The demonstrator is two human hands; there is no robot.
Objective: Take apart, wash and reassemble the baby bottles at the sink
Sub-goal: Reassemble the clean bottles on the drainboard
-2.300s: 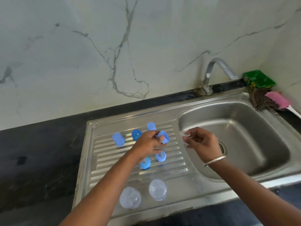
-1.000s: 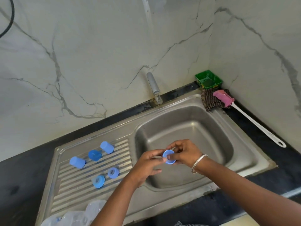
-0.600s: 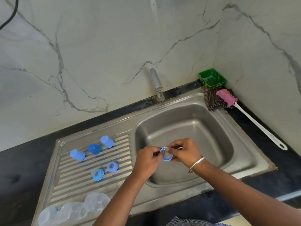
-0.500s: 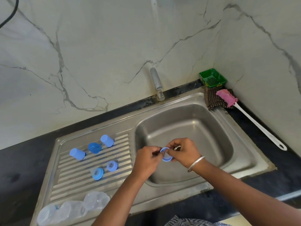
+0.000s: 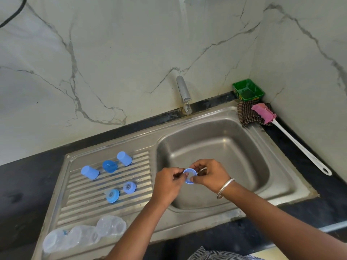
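Over the sink basin [image 5: 244, 147], the left hand [image 5: 167, 186] and right hand [image 5: 210, 175] both pinch a blue collar ring [image 5: 190, 175] with a clear teat seated in it. Reassembly seems under way; next, likely screwing it onto a clear bottle [image 5: 110, 226] on the drainboard [image 5: 82, 205].

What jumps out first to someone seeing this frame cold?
Both hands meet over the steel sink basin: the left hand and right hand pinch a small blue ring between them. Next, the scatter of blue caps and collars on the ribbed drainboard to the left, with clear bottles at its near edge. At the far right corner, a pink-headed brush lies beside a green tub.
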